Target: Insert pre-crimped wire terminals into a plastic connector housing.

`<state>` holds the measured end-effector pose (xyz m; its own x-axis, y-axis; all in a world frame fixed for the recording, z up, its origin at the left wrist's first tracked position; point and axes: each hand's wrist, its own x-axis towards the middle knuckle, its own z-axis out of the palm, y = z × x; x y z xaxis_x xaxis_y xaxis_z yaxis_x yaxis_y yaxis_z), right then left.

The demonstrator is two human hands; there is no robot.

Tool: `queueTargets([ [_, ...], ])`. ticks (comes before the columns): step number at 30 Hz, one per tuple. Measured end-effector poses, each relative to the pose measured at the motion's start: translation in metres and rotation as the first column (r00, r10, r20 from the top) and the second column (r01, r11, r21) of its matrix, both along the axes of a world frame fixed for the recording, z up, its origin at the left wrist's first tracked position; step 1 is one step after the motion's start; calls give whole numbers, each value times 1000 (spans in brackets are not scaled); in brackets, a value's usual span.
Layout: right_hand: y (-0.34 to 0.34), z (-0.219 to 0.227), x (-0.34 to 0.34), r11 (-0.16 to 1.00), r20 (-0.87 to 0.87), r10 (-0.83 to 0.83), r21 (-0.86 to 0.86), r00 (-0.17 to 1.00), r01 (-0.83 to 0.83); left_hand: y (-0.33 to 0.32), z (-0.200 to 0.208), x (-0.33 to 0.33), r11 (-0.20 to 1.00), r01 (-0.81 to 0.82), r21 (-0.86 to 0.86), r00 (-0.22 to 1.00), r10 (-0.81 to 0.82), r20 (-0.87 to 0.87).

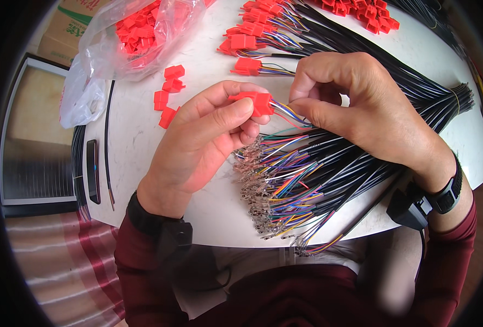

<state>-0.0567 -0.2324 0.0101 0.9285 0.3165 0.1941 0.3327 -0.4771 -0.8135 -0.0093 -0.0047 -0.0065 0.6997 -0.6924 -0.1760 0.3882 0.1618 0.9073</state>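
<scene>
My left hand (198, 131) pinches a red plastic connector housing (262, 103) between thumb and fingers, above the table. Thin coloured wires (286, 112) run out of the housing's right end toward my right hand (361, 103). That hand's thumb and index finger are closed on these wires; which ones they grip is partly hidden. One red wire sags below the others. Under both hands lies a bundle of black cables (345, 158), its stripped coloured wires ending in bare metal terminals (258, 191).
Beyond my hands, cables with red housings (247, 42) fan out on the white table (135, 147). Several loose red housings (173, 85) lie left of my left hand. A clear bag (138, 32) of housings stands at the back left, another red pile (367, 13) at the back right.
</scene>
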Motion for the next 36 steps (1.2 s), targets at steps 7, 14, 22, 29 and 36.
queueTargets([
  [7,3,-5,-1,1000,-11,1,24,1000,-1,-3,1,-2,999,-24,32,1000,24,-2],
  [14,6,-13,-1,999,7,-33,33,999,33,-1,-2,0,999,-13,38,1000,13,17],
  [22,5,-7,0,989,-105,-21,146,994,36,1,-2,3,1000,-27,1,999,27,-29],
  [29,3,-4,1,996,-52,-2,85,999,7,2,-3,5,999,-5,-34,1000,5,-24],
  [36,4,-4,-1,955,-134,42,298,990,0,2,-2,3,996,1,-93,986,15,166],
])
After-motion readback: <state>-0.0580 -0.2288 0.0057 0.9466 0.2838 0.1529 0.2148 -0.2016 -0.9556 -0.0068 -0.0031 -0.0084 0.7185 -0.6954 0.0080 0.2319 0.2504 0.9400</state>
